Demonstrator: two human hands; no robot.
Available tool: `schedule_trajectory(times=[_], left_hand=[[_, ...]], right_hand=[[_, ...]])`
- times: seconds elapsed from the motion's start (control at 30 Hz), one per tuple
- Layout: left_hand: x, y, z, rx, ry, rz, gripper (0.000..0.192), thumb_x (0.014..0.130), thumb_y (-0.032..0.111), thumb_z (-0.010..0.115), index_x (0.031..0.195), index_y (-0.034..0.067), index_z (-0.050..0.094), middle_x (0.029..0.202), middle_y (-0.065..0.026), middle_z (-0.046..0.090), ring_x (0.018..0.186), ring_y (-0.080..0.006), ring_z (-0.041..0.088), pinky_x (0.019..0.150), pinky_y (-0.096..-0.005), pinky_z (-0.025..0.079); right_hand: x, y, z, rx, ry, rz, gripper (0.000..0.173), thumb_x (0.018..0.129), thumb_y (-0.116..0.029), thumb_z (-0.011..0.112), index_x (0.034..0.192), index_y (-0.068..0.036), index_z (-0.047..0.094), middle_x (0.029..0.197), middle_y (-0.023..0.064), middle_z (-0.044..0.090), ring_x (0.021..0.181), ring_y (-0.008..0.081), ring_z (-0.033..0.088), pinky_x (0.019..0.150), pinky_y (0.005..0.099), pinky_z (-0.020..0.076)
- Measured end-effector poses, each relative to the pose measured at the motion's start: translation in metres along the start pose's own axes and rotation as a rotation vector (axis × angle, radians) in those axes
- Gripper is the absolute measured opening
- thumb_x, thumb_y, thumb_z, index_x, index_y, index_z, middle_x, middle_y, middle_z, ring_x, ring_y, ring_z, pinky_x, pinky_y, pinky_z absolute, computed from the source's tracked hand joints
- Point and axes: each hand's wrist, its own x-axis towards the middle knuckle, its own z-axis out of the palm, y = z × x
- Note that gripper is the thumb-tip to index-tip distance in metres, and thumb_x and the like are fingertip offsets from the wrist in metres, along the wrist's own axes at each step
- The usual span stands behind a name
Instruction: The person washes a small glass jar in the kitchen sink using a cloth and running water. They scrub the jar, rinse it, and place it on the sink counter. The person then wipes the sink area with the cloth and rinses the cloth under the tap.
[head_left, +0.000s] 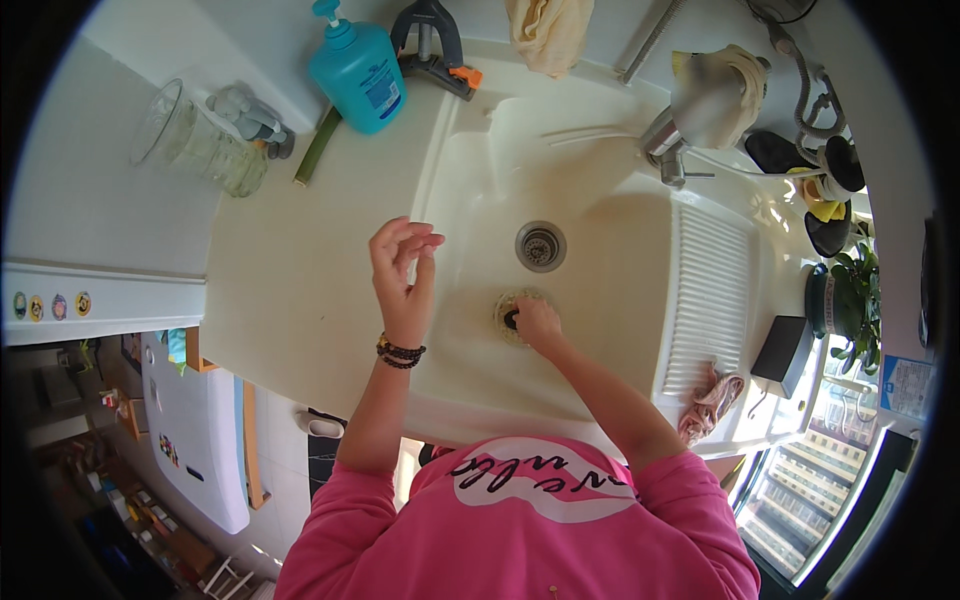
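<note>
My right hand (538, 324) reaches down into the white sink (480, 367). Its fingers are at the black centre of a round, pale, see-through object (504, 330) low in the basin. The fingertips are partly hidden, and what the object is cannot be made out. My left hand (405, 270) hovers over the sink's left edge, fingers loosely curled, with nothing visible in it. Dark bead bracelets (401, 352) circle the left wrist. Just beyond the round object is the metal drain (541, 246).
A blue pump bottle (360, 79), a clamp-like tool (431, 49), a figurine (251, 120) and a glass vase (217, 150) stand at the back left. The faucet (664, 142) is at the far right, beyond a ribbed washboard (705, 292). A crumpled cloth (712, 405) lies near the washboard's lower end.
</note>
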Motion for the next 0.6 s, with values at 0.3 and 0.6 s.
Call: schedule_trajectory(times=[0.3,0.6], left_hand=[[-0.020,-0.045,-0.008,0.129,-0.105,-0.298,0.030,0.091,-0.006,0.050,0.120,0.001,0.046,0.105,-0.0103,0.058,0.091,-0.0175,0.064,0.085,-0.0300,0.051],[-0.038,-0.062,0.026,0.197,-0.369,-0.370,0.022,0.090,-0.003,0.052,0.112,0.001,0.053,0.098,-0.0100,0.062,0.085,-0.0169,0.067,0.074,-0.0275,0.053]], right_hand=[[-0.044,0.013,-0.055,0.279,0.379,-0.046,0.024,0.092,-0.024,0.056,0.090,-0.004,0.067,0.082,0.0142,0.069,0.078,0.0310,0.067,0.070,0.0438,0.0530],[-0.050,0.051,-0.033,0.436,-0.053,0.392,0.045,0.092,-0.039,0.055,0.073,0.000,0.065,0.060,0.0098,0.064,0.049,0.0172,0.062,0.051,0.0333,0.0508]])
